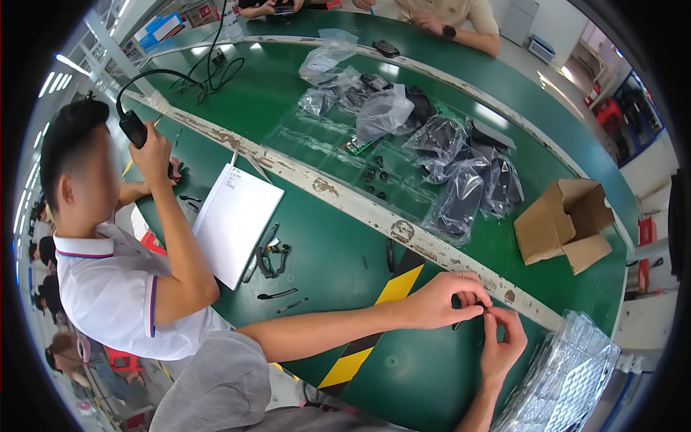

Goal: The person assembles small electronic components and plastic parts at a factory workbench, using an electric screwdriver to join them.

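Observation:
My left hand (440,299) and my right hand (504,341) meet at the fingertips over the near green table, to the right of the yellow-and-black tape (399,286). Both are closed in a pinch on a small black part (481,307). The fingers cover most of this part, so its exact kind is hidden. A bit of something dark shows just below my left fingers; I cannot make out what it is. Left of the tape, several slim black curved parts (277,294) lie on the table near an open notebook (239,216).
Clear plastic trays (568,374) are stacked beside my right forearm. Past the worn white rail (360,210) lie bagged black parts (457,198) and an open cardboard box (543,227). A co-worker at left (133,288) holds a black corded tool (132,128). Other people sit across the table.

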Demonstrator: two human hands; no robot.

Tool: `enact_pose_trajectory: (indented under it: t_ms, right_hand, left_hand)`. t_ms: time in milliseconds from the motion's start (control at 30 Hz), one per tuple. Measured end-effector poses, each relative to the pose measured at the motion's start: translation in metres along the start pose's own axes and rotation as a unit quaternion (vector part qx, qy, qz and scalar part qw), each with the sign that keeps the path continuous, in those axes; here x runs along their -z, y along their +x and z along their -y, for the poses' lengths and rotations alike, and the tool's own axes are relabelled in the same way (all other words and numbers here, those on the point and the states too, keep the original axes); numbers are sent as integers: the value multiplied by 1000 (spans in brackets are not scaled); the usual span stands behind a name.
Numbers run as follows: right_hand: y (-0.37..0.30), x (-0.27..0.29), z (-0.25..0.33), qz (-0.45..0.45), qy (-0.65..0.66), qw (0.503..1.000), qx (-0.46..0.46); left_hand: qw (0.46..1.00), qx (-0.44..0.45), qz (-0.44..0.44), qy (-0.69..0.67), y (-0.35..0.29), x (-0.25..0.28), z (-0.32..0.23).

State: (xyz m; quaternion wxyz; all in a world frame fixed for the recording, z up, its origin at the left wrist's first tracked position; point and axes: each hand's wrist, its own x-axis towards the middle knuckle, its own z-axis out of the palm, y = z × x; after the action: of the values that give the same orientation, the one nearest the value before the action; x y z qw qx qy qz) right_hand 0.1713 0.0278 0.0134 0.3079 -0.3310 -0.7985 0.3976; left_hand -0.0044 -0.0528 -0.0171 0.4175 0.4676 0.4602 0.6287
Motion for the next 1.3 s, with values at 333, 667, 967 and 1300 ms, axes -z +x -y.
enact_pose_trajectory:
  t_ms: [333, 667, 967, 1300]
  right_hand:
    - [6, 16, 4, 7, -112, 993, 33]
    - [5, 29, 3, 2, -152, 988, 38]
    - [6, 41, -3, -5, -163, 986, 21]
    - [1, 47, -23, -12, 32, 998, -51]
  left_hand:
    - [1000, 4, -8, -3, 2, 1, 1]
    - [997, -50, -62, 15, 2, -4, 9]
    - [999, -12, -39, 27, 1, 0, 3]
    - [995, -37, -63, 62, -1, -4, 5]
